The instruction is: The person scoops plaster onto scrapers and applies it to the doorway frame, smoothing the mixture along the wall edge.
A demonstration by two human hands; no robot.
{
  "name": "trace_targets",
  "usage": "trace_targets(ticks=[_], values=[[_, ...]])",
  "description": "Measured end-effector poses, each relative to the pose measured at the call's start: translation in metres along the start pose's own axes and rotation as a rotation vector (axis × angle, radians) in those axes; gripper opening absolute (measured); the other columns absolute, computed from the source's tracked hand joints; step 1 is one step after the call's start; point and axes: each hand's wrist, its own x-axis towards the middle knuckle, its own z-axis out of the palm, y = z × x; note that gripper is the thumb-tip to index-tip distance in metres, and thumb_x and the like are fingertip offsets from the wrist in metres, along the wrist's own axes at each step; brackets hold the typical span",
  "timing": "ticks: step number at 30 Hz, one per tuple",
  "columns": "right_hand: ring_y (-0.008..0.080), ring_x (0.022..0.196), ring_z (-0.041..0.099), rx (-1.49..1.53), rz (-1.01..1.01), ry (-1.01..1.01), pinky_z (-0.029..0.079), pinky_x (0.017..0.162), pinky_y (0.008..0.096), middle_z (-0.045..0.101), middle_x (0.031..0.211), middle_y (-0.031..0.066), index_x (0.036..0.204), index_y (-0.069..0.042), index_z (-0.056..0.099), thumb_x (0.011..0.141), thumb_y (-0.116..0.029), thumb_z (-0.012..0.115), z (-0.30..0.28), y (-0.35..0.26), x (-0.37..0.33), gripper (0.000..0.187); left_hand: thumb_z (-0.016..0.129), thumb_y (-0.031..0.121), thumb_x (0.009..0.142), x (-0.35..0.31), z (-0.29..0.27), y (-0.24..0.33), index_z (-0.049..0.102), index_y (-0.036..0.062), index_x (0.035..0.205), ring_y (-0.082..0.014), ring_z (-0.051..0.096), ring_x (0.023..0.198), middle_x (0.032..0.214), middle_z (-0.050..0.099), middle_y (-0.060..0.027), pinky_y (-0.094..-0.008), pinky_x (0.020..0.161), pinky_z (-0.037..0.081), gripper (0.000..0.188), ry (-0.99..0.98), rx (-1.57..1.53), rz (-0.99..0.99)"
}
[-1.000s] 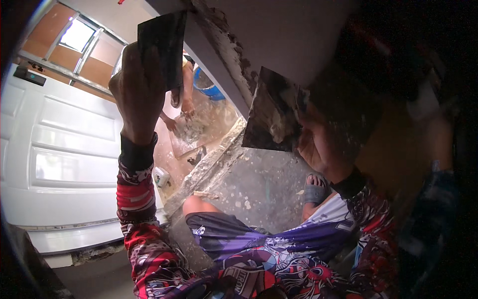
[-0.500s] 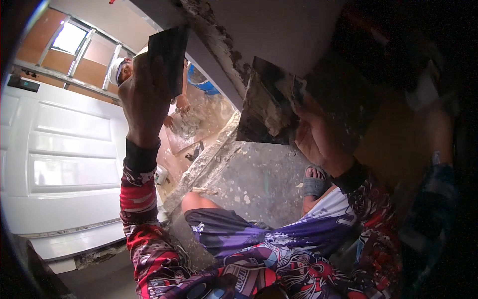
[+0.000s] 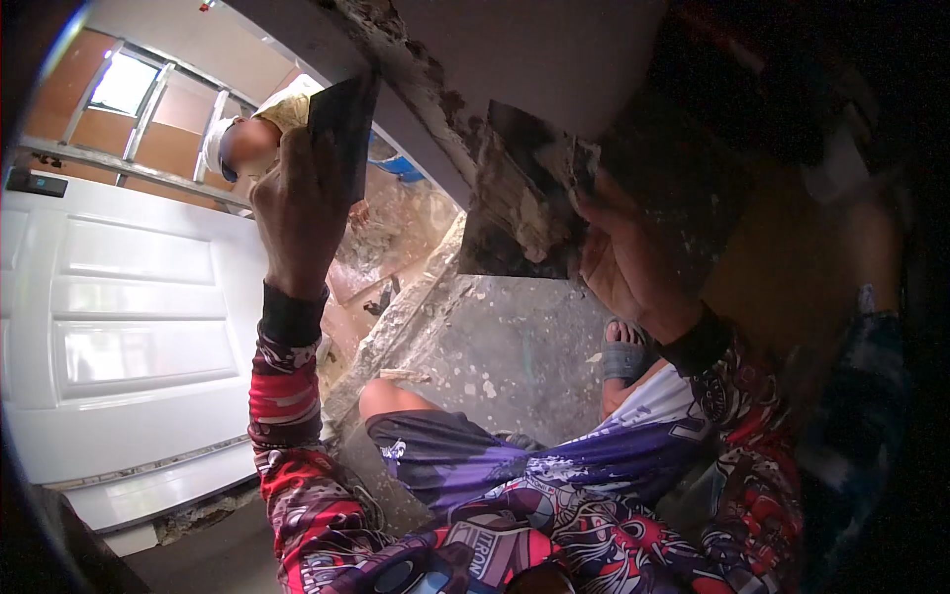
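My left hand (image 3: 300,213) is raised and closed on a dark, flat rectangular filling blade (image 3: 348,129), held up beside the edge of a white wall or frame (image 3: 416,134). My right hand (image 3: 633,252) grips a second dark flat plate, a plastering blade (image 3: 485,233), by its right side. Beige-grey filler (image 3: 524,203) is smeared thickly across that plate. Just above it runs a rough, broken wall edge (image 3: 450,104). The tools are apart from each other, and the left fingertips are partly hidden behind the hand.
A white panelled door (image 3: 139,287) stands at the left, with a metal ladder (image 3: 148,119) behind it. Beyond the frame, another person in a white head covering (image 3: 220,144) is near a blue tub (image 3: 398,166). Rubble lines the threshold (image 3: 396,297); the grey floor (image 3: 505,346) is spattered.
My left hand has shifted slightly right and down, and its blade has tilted. The plate in my right hand has moved slightly left and up. The other person's head has moved.
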Motion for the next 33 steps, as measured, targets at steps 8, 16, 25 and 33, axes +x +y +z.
trace_targets(ticks=[8, 16, 25, 33], values=[[0.0144, 0.094, 0.068, -0.059, 0.009, -0.047, 0.058, 0.067, 0.0270, 0.067, 0.113, 0.0050, 0.129, -0.007, 0.052, 0.096, -0.019, 0.061, -0.015, 0.004, 0.005, 0.036, 0.060, 0.014, 0.094, -0.013, 0.008, -0.001, 0.055, 0.0057, 0.099, -0.0363, 0.065, 0.061, 0.067, 0.062, -0.0201, -0.0428, 0.051, 0.048, 0.011, -0.057, 0.025, 0.003], [0.0140, 0.100, 0.066, -0.045, -0.003, 0.027, 0.058, 0.077, 0.0278, 0.065, 0.117, 0.0048, 0.128, -0.008, 0.054, 0.096, -0.016, 0.060, -0.012, 0.004, 0.005, 0.033, 0.070, 0.010, 0.084, -0.032, 0.023, -0.001, 0.054, 0.0051, 0.104, -0.0311, 0.066, 0.061, 0.068, 0.063, -0.0147, -0.0399, 0.054, 0.050, 0.026, -0.105, 0.026, -0.030], [0.0172, 0.102, 0.066, -0.068, -0.002, -0.031, 0.058, 0.081, 0.0304, 0.065, 0.117, 0.0067, 0.131, -0.007, 0.050, 0.095, -0.018, 0.060, -0.012, -0.001, 0.004, 0.038, 0.070, 0.006, 0.079, -0.053, 0.042, 0.004, 0.053, 0.0055, 0.108, -0.0311, 0.064, 0.060, 0.067, 0.060, -0.0146, -0.0396, 0.054, 0.048, 0.034, -0.157, 0.079, 0.010], [0.0212, 0.125, 0.055, -0.082, -0.014, -0.071, 0.047, 0.104, 0.0389, 0.054, 0.138, 0.0081, 0.142, -0.010, 0.043, 0.100, -0.013, 0.049, -0.003, -0.012, -0.003, 0.043, 0.062, -0.002, 0.085, -0.104, 0.072, 0.030, 0.060, -0.0008, 0.106, -0.0326, 0.067, 0.073, 0.080, 0.065, -0.0162, -0.0390, 0.067, 0.053, 0.022, 0.173, -0.205, -0.191]])
